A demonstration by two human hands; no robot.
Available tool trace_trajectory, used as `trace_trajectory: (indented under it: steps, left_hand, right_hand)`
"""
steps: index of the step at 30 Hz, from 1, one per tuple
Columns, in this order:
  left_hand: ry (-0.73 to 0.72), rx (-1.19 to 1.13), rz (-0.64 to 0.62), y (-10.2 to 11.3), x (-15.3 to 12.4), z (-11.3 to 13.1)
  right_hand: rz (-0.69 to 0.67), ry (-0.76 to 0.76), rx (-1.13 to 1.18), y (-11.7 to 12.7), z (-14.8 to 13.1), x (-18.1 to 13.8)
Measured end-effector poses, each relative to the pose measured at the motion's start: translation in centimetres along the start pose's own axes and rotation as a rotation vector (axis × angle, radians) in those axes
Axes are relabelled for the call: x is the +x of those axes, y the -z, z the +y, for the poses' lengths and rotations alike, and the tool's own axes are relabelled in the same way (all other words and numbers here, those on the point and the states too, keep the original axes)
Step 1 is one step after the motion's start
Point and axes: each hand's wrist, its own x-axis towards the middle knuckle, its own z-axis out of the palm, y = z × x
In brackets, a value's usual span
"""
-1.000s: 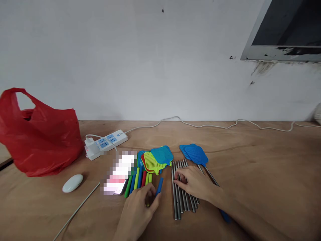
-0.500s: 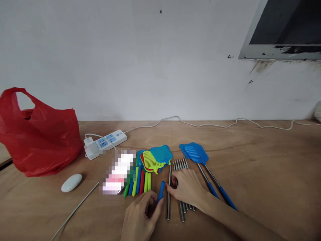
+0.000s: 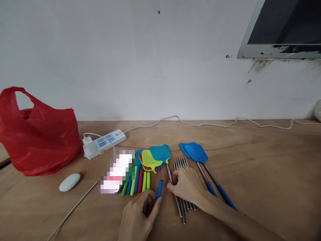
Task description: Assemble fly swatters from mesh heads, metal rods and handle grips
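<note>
My left hand (image 3: pixel 139 214), at the lower middle, is closed round a blue handle tube (image 3: pixel 159 188) that points up and away. The fingers of my right hand (image 3: pixel 187 185) are closed on a thin metal rod (image 3: pixel 178 205), which slants across the table. Under and beside that hand lie several more metal rods (image 3: pixel 187 207), partly hidden. To the left are several green, blue, yellow and red handle tubes (image 3: pixel 140 180). Behind these lies a pile of fly swatter heads (image 3: pixel 160 153) in blue, yellow and red. On the right lie two blue fly swatters (image 3: pixel 198 154) with rods and blue handles.
A blurred-out bright phone-like object (image 3: pixel 117 172) lies left of the tubes. Beyond it is a white power strip (image 3: pixel 110 140) with cables. A red plastic bag (image 3: pixel 42 137) stands at far left, near a white oval object (image 3: pixel 69 182). A wall (image 3: pixel 150 67) rises behind the wooden table (image 3: pixel 271 167).
My right hand has closed on the nearest metal rod, whose lower end has swung right towards the other rods. My left hand still holds the blue handle tube, almost in place.
</note>
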Motion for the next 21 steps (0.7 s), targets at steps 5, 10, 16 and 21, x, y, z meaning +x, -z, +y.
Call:
trace_trajectory:
  steps: [5, 10, 16, 21]
  left_hand:
    - [0.027, -0.025, 0.004, -0.3, -0.3, 0.2]
    - [0.026, -0.086, 0.043, -0.9, -0.5, 0.2]
    - [-0.008, -0.109, 0.025, -0.7, -0.2, 0.4]
    - [-0.006, -0.109, 0.025, -0.8, -0.2, 0.3]
  right_hand:
    - [0.034, -0.045, 0.38, 0.6, 1.4, 0.9]
    - [0.087, -0.125, 0.762, 1.1, 2.2, 1.4]
    - [0.116, -0.205, 1.133, 1.1, 1.8, 1.3]
    - [0.152, -0.17, 1.315, 1.1, 1.9, 1.5]
